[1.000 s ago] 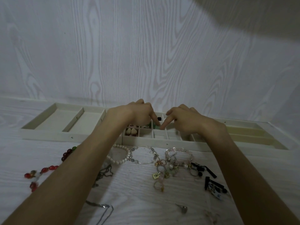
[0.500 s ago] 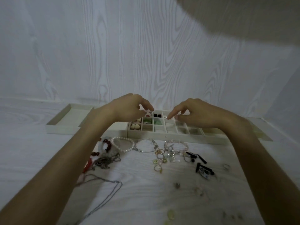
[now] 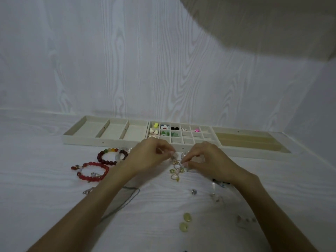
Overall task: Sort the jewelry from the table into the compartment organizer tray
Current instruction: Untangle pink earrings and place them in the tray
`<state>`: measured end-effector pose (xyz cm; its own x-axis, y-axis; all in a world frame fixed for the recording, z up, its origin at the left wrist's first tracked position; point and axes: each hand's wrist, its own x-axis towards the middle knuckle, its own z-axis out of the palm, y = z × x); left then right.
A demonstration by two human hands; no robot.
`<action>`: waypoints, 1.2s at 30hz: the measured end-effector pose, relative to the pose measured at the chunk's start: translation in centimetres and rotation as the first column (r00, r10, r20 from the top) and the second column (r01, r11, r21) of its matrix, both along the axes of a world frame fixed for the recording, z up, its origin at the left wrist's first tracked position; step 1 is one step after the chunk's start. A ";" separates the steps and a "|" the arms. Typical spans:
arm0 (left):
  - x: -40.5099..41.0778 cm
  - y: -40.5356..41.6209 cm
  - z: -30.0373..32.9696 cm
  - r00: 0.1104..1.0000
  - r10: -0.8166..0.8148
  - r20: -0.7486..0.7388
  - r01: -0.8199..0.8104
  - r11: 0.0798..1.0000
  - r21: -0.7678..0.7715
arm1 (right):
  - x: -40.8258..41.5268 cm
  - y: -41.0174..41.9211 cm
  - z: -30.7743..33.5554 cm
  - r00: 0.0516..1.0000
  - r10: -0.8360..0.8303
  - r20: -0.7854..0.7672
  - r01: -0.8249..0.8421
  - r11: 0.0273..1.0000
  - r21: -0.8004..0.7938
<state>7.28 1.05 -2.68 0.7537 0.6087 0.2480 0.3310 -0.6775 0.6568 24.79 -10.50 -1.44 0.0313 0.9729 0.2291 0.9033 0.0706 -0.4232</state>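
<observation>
Head view, single frame. Compartment organizer tray (image 3: 101,140) lies along the far edge of the white wood-grain counter (image 3: 36,197), across the middle of the frame, against the wall. Its left section has three long bays; the centre section is a grid of small cells, several holding small pieces (yellow, white, black, green, pink); the right section is a long yellowish bay. Both hands are at frame centre, just in front of the tray's near wall. Left hand (image 3: 147,157): fingers curled, thumb and forefinger pinching at a cluster of small rings and charms (image 3: 176,170) on the counter. Right hand (image 3: 209,160): fingers likewise curled, fingertips pinching the same cluster from the other side. Which piece each hand has hold of cannot be told. Left of the hands, on the counter: a dark red beaded bracelet (image 3: 111,157), and nearer the camera a bright red beaded bracelet (image 3: 92,171), the two close together. A thin chain necklace (image 3: 127,197) runs under the left forearm. Two pale yellow round discs (image 3: 185,221) sit at lower centre, well apart from the tray.
</observation>
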 end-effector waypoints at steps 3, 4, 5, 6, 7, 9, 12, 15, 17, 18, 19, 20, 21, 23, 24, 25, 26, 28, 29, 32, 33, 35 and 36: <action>0.2 0.0 -0.5 0.999 -0.051 0.013 0.051 0.998 -0.026 | -0.3 0.0 -0.7 0.988 -0.008 0.152 0.008 1.000 -0.001; 0.3 0.0 -0.7 0.998 -0.065 0.005 0.065 0.997 -0.028 | -0.4 0.0 -0.9 0.982 -0.017 0.188 0.020 1.000 -0.014; 0.3 -0.1 -0.9 0.997 -0.075 -0.008 0.074 0.997 -0.032 | -0.4 0.0 -0.9 0.977 -0.021 0.212 0.025 1.000 -0.019; 0.4 -0.1 -0.9 0.996 -0.084 -0.027 0.083 0.996 -0.037 | -0.5 0.0 -1.0 0.974 -0.024 0.225 0.028 1.000 -0.015; 0.4 -0.2 -1.0 0.994 -0.095 -0.054 0.093 0.995 -0.043 | -0.5 -0.1 -1.0 0.973 -0.028 0.231 0.029 1.000 -0.001; 0.4 -0.3 -1.1 0.989 -0.107 -0.106 0.104 0.994 -0.042 | -0.7 -0.1 -0.9 0.970 -0.050 0.237 0.043 0.999 0.034; 0.3 -0.4 -1.2 0.987 -0.099 -0.130 0.095 0.995 -0.036 | -0.8 -0.2 -0.9 0.975 -0.055 0.216 0.052 0.998 0.020; 0.2 -0.4 -1.1 0.985 -0.096 -0.145 0.093 0.995 -0.032 | -0.8 -0.1 -1.0 0.980 -0.034 0.197 0.037 0.999 -0.008; 0.1 -0.4 -1.1 0.983 -0.092 -0.156 0.089 0.996 -0.023 | -0.7 -0.1 -1.1 0.982 -0.026 0.188 0.032 0.999 -0.029; 0.1 -0.5 -1.1 0.984 -0.088 -0.156 0.086 0.996 -0.018 | -0.6 -0.1 -1.1 0.984 -0.025 0.175 0.032 0.999 -0.035; 0.1 -0.4 -1.1 0.985 -0.084 -0.148 0.083 0.996 -0.014 | -0.5 -0.2 -1.1 0.989 -0.027 0.149 0.032 0.999 -0.035; 0.1 -0.5 -1.1 0.988 -0.085 -0.129 0.084 0.996 -0.011 | -0.4 -0.2 -1.0 0.994 -0.028 0.107 0.032 0.999 -0.029; 0.1 -0.5 -1.0 0.991 -0.090 -0.100 0.089 0.996 -0.015 | -0.3 -0.3 -0.8 0.998 -0.030 0.049 0.031 0.999 -0.022; 0.2 -0.7 -0.6 0.992 -0.124 -0.010 0.123 0.989 -0.079 | -0.3 -0.4 -0.4 0.995 -0.032 -0.091 0.031 0.999 -0.012; 0.2 -0.9 -0.4 0.988 -0.150 0.035 0.153 0.979 -0.132 | -0.4 -0.4 -0.2 0.988 -0.033 -0.154 0.032 0.999 -0.013; 0.2 -1.1 -0.1 0.983 -0.170 0.065 0.180 0.968 -0.178 | -0.5 -0.4 0.0 0.979 -0.034 -0.203 0.032 0.999 -0.013; 0.2 -1.3 0.2 0.979 -0.185 0.082 0.198 0.957 -0.212 | -0.6 -0.4 0.1 0.968 -0.033 -0.250 0.030 0.999 -0.017; 0.3 -1.7 0.5 0.973 -0.204 0.111 0.226 0.939 -0.260 | -0.8 -0.4 0.5 0.929 -0.034 -0.368 0.026 0.999 -0.025; 0.3 -1.7 0.5 0.969 -0.206 0.133 0.236 0.929 -0.285 | -0.9 -0.5 0.7 0.902 -0.040 -0.429 0.031 0.999 -0.028; 0.3 -1.5 0.5 0.967 -0.194 0.167 0.241 0.909 -0.341 | -1.0 -0.7 1.3 0.823 -0.070 -0.563 0.072 0.997 -0.019; 0.4 -1.4 0.5 0.968 -0.189 0.163 0.236 0.908 -0.347 | -0.9 -0.8 1.4 0.797 -0.081 -0.599 0.087 0.996 -0.018; 0.4 -1.0 0.5 0.971 -0.186 0.150 0.229 0.902 -0.367 | -0.8 -0.8 1.4 0.756 -0.108 -0.645 0.120 0.992 -0.026; 0.6 -0.8 0.8 0.972 -0.186 0.145 0.228 0.899 -0.374 | -0.7 -0.8 1.5 0.749 -0.120 -0.651 0.137 0.990 -0.025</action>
